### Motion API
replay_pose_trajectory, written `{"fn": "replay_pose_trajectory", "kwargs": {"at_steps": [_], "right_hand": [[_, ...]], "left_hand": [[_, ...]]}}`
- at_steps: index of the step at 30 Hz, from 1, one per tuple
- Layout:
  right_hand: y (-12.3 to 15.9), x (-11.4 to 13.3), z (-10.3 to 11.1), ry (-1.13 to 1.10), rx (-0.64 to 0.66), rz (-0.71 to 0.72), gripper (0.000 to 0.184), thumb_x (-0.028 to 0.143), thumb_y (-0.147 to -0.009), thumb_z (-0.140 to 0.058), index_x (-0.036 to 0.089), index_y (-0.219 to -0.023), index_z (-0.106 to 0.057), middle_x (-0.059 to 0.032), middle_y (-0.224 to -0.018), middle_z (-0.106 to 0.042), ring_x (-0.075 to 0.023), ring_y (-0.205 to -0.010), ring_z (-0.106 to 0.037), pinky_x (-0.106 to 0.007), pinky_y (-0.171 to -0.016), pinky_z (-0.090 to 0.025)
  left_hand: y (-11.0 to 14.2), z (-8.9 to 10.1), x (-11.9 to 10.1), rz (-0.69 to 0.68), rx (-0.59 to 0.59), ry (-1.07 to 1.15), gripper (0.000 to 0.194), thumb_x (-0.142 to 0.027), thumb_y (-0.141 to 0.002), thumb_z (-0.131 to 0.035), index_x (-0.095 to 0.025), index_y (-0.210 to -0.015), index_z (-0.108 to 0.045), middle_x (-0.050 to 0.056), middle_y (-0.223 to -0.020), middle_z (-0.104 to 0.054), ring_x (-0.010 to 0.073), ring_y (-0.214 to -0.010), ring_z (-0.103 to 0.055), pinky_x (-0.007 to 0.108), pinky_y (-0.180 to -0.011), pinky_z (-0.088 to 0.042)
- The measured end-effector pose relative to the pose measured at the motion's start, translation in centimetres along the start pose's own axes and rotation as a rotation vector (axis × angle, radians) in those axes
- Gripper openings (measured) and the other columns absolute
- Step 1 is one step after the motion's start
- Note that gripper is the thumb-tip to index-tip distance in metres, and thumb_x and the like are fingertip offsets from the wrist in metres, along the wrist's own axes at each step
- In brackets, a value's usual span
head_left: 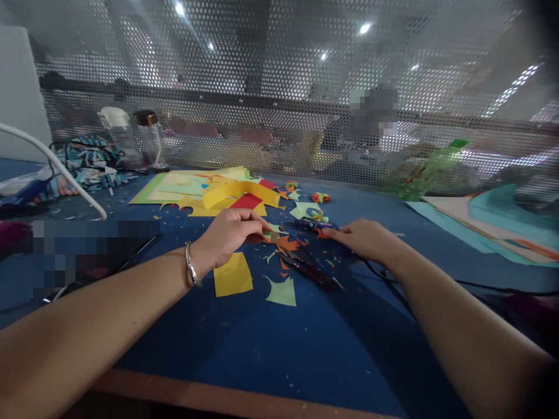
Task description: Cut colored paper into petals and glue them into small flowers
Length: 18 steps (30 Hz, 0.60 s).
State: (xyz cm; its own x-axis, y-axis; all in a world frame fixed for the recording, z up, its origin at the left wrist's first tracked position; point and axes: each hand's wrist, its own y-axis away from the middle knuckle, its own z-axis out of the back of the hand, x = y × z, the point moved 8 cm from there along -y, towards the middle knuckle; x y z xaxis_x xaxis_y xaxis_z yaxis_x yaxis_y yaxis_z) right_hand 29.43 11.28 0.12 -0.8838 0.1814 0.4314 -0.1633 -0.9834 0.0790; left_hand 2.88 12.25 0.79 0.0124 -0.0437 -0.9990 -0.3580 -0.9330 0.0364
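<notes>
While its fingertips curl out of sight, the left hand (231, 234) pinches a small pale-green paper piece (271, 235), which is partly hidden and lies at nine o'clock from the dark blue tool (312, 224). The right hand (361, 237) has its fingers at that tool's three o'clock end, but I cannot tell how firmly they close. At the left hand's six o'clock lies a yellow square (233, 276); at its four o'clock, a blurred, dark pointed tool (311, 270).

head cam's looking forward and down from the wearer's head; it's sitting close to the blue table (271, 349) (perforated screen (271, 64) is filling the top)
</notes>
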Motion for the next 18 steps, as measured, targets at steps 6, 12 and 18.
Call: {"fn": "replay_pose_trajectory", "kwargs": {"at_steps": [6,12,18], "right_hand": [[3.3,4.8,2.5,0.238,-0.367,0.205,0.039,0.058,-0.084,-0.057,0.023,-0.073,-0.066,-0.005,-0.067,-0.066,-0.0184,-0.056,-0.055,-0.027,-0.047,-0.03],[7.1,11.1,-1.2,0.007,-0.248,0.653,0.019,0.038,-0.087,-0.061,0.021,-0.093,-0.066,-0.0042,-0.084,-0.067,-0.0159,-0.07,-0.06,-0.026,-0.061,-0.043],[8.6,12.6,-2.2,-0.008,-0.245,0.803,0.014,0.026,-0.091,-0.056,0.018,-0.097,-0.066,-0.0051,-0.086,-0.067,-0.0158,-0.072,-0.061,-0.026,-0.063,-0.045]], "left_hand": [[0.2,-0.3,0.0,0.037,0.003,0.014,0.02,-0.006,-0.072,-0.056,-0.013,-0.058,-0.069,0.006,-0.068,-0.067,0.0104,-0.062,-0.062,0.025,-0.069,-0.052],[0.2,-1.0,0.6,0.087,0.047,0.008,0.02,-0.009,-0.074,-0.058,-0.013,-0.061,-0.072,0.006,-0.072,-0.071,0.0113,-0.068,-0.065,0.025,-0.075,-0.053],[0.5,-1.7,1.1,0.109,0.099,0.018,0.014,-0.009,-0.074,-0.063,-0.013,-0.063,-0.072,0.006,-0.071,-0.071,0.0126,-0.072,-0.067,0.028,-0.082,-0.053]]}}
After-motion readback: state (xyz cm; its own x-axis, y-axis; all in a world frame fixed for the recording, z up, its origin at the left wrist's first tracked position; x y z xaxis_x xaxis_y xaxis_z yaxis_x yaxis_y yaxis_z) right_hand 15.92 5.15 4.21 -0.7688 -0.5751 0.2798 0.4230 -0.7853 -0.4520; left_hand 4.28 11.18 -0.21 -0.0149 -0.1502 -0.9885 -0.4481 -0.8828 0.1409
